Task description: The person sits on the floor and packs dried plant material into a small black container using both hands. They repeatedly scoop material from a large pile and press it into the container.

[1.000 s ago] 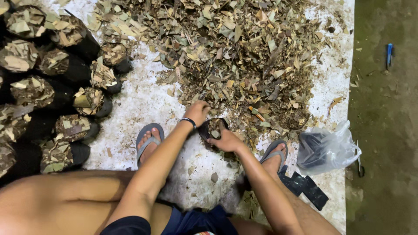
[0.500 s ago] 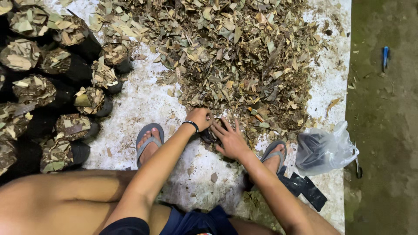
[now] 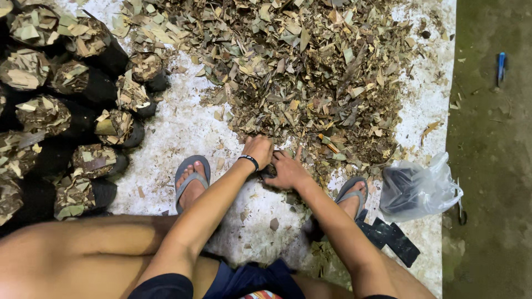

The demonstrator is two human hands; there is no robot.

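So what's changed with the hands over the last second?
Both hands have closed together at the leaf pile's near edge: the left hand slid slightly toward the right hand, now over a small dark bag, barely visible. Filled black bags, the clear plastic bag and both sandalled feet are unchanged.

A crumpled clear plastic bag (image 3: 419, 190) with dark contents lies at the right on the white sheet. Just beside it, lower left, lie flat black plastic pouches (image 3: 391, 236). Along the left edge stand many small black grow bags (image 3: 105, 130), round, open-topped and packed with dry leaf pieces.
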